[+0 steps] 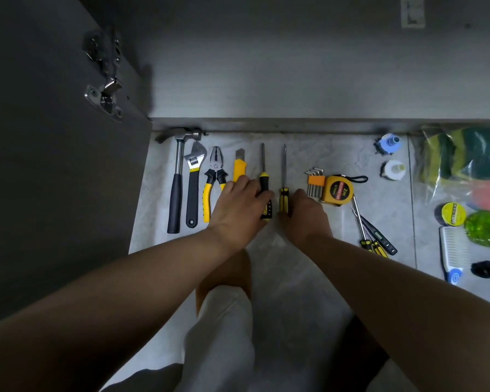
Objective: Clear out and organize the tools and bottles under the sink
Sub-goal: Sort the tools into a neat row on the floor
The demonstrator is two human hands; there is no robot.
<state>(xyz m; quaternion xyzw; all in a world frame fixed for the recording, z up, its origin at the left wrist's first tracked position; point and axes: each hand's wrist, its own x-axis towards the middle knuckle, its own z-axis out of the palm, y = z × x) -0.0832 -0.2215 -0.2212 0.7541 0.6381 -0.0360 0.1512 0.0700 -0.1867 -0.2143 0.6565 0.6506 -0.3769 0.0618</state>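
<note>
Tools lie in a row on the grey floor: a hammer [177, 179], an adjustable wrench [193, 179], yellow pliers [214, 176], a yellow utility knife [239, 165] and two screwdrivers. My left hand [238, 207] grips the handle of the black-and-yellow screwdriver [263, 176]. My right hand [303, 216] holds the handle of the yellow screwdriver [284, 179] just beside it. Both shafts point away from me. Further right lie a hex key set [314, 181], a yellow tape measure [338, 190] and several small screwdrivers [372, 236].
The open cabinet door [54, 165] stands at the left with its hinge [105, 94]. Two bottles [388, 142] stand at the right by the cabinet base. A bag of sponges [461, 157], tape roll [453, 213], green scrubber [485, 227] and white brush [453, 253] lie far right. My knee [224, 278] is below the hands.
</note>
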